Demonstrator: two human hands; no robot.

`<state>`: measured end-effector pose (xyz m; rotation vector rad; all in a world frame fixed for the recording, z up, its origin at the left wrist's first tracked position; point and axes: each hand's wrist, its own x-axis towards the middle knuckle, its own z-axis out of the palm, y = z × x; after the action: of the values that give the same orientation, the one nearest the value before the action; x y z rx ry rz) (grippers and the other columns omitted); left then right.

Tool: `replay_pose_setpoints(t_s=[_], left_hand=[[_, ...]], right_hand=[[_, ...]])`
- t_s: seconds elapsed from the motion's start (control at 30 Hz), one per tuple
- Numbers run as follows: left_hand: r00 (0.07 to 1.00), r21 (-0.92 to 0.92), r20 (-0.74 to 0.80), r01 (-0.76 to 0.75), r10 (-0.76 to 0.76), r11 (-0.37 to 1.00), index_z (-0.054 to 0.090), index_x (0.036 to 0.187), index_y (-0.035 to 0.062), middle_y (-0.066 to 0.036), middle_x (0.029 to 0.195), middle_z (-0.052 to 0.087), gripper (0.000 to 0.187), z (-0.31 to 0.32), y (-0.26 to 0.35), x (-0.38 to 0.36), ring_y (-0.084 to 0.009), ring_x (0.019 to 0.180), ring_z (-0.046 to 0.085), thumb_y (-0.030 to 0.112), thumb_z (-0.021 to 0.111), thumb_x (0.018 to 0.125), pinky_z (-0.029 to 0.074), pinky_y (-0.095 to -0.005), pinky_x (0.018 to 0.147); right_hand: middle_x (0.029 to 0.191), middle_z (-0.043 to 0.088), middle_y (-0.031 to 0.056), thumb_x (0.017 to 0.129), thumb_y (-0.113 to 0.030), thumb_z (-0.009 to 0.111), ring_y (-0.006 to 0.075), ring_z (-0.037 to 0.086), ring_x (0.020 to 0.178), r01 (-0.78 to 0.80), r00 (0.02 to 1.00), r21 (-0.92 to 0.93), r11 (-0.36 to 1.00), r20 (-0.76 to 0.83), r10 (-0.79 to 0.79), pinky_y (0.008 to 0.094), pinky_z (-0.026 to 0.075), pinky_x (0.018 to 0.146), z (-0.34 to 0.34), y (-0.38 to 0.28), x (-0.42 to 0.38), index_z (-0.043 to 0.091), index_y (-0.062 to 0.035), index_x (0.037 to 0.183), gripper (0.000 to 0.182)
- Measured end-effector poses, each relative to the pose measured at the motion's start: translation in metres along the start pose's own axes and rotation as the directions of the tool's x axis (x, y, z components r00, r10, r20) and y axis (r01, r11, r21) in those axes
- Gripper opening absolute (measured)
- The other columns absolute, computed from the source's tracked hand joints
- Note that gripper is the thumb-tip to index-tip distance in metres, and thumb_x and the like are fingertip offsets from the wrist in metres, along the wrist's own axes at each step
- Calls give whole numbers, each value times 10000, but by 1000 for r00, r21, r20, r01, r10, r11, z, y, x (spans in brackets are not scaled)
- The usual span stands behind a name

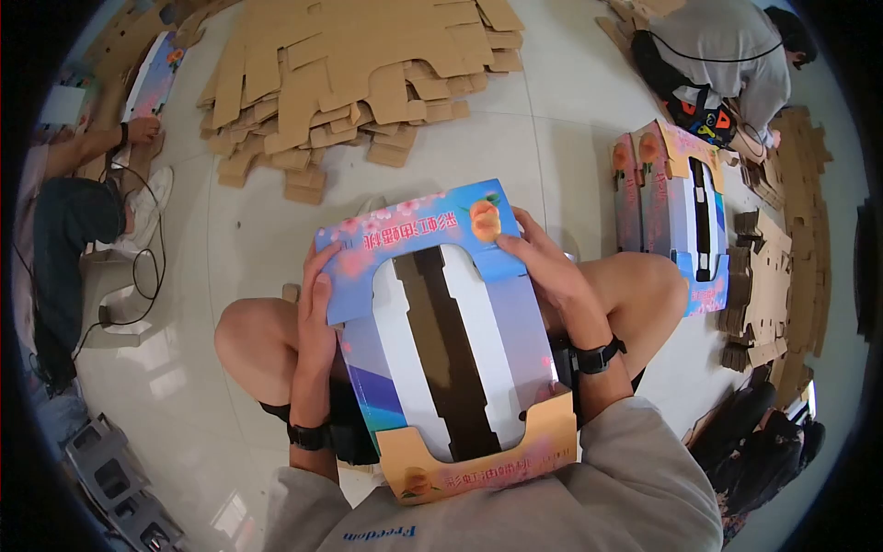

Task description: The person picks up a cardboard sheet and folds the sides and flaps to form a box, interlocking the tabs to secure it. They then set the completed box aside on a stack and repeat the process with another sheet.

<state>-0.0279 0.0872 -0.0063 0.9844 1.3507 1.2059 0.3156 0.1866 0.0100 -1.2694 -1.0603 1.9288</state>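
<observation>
Spanning the far end of the printed box (pixel 510 340), the 2 hands held it from opposite sides in the head view. The box was above the lap, between the knees (pixel 655 281), its long axis running from the blue end panel (pixel 363 276) back toward the grey shirt (pixel 515 520), the near end swung slightly to the right. The left grip (pixel 317 299) was closed along the left edge of the blue panel, its fingers beside the corner. The right grip (pixel 544 269) held the opposite corner, thumb on top near the peach picture (pixel 485 221). Neither hand was clearly nearer: the box lay between them, and both were far closer to the blue panel than to the orange end panel (pixel 543 442). Whether that orange end touched the shirt, the view could not tell. A dark strip (pixel 441 350) ran lengthwise between the white inner flaps (pixel 400 359). Flat cardboard (pixel 340 46) was stacked on the floor (pixel 552 147) ahead; more printed boxes (pixel 656 221) stood to the right, with a crouching person (pixel 717 37) beyond them.
</observation>
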Motion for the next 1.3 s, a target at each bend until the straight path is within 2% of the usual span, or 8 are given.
replay_pose_setpoints(t_s=[0.2, 0.3, 0.6, 0.8, 0.93, 1.1, 1.2, 1.3], left_hand=[[994, -134, -91, -74, 62, 988, 322, 1681, 37, -156, 1726, 332, 592, 11, -4, 0, -259, 1589, 321, 258, 383, 1135, 234, -387, 1303], [994, -35, -94, 44, -47, 998, 278, 1704, 51, -143, 1716, 367, 677, 7, 0, -10, -263, 1569, 362, 307, 439, 1099, 309, -390, 1274], [996, -240, -8, 80, -84, 967, 243, 1723, 54, -109, 1734, 345, 740, 12, 13, -20, -240, 1571, 343, 173, 457, 1025, 293, -346, 1255], [996, -87, -45, 71, -75, 994, 263, 1721, 68, -83, 1673, 428, 653, 11, 11, -18, -182, 1454, 442, 179, 427, 1099, 391, -281, 1113], [993, -67, -46, 105, -108, 992, 318, 1695, 61, -96, 1657, 441, 593, 10, 10, -20, -198, 1489, 425, 178, 403, 1120, 372, -315, 1171], [999, -129, -22, 30, -33, 991, 543, 1531, 11, -112, 1730, 329, 465, -1, -12, -27, -234, 1576, 335, 142, 479, 1090, 305, -375, 1260], [998, -444, 68, 47, -18, 895, 632, 1405, 15, -97, 1766, 260, 388, -3, -6, -25, -258, 1612, 271, 93, 541, 1036, 283, -400, 1279], [984, -456, 49, 172, -169, 873, 654, 1336, 17, -83, 1766, 270, 375, 0, 3, -27, -276, 1624, 246, 53, 574, 971, 265, -415, 1292]], right_hand=[[1426, 609, 191, 956, -227, 788, 255, 630, 1275, -51, 999, 209, 976, -4, 53, 399, 520, 1077, 8, -7, 3, 346, -34, 1624, 824], [1402, 631, 186, 949, -236, 785, 257, 648, 1256, -51, 998, 238, 970, -32, 60, 401, 538, 1058, 11, -6, 2, 384, -30, 1605, 797], [1420, 610, 122, 984, -277, 741, 226, 608, 1289, -45, 998, 267, 963, -23, 53, 383, 507, 1081, 9, -5, 1, 400, -75, 1604, 735], [1474, 554, 75, 1044, -389, 641, 186, 549, 1339, -67, 990, 167, 984, -112, 86, 338, 465, 1102, 30, -15, -9, 395, -102, 1610, 681], [1468, 555, 76, 1047, -397, 633, 185, 555, 1330, -55, 991, 138, 989, -111, 71, 339, 468, 1097, 25, -10, -6, 392, -104, 1606, 676], [1453, 563, 98, 1037, -398, 647, 198, 570, 1310, -22, 995, 159, 987, -97, 38, 351, 479, 1086, 28, -11, -4, 403, -97, 1593, 678], [1451, 565, 105, 1031, -403, 654, 203, 572, 1307, -8, 996, 176, 984, -88, 24, 353, 481, 1082, 28, -15, -6, 403, -93, 1592, 688], [1459, 558, 107, 1027, -415, 654, 207, 559, 1323, -13, 996, 165, 986, -88, 28, 355, 473, 1090, 22, -12, -3, 394, -96, 1598, 704]])
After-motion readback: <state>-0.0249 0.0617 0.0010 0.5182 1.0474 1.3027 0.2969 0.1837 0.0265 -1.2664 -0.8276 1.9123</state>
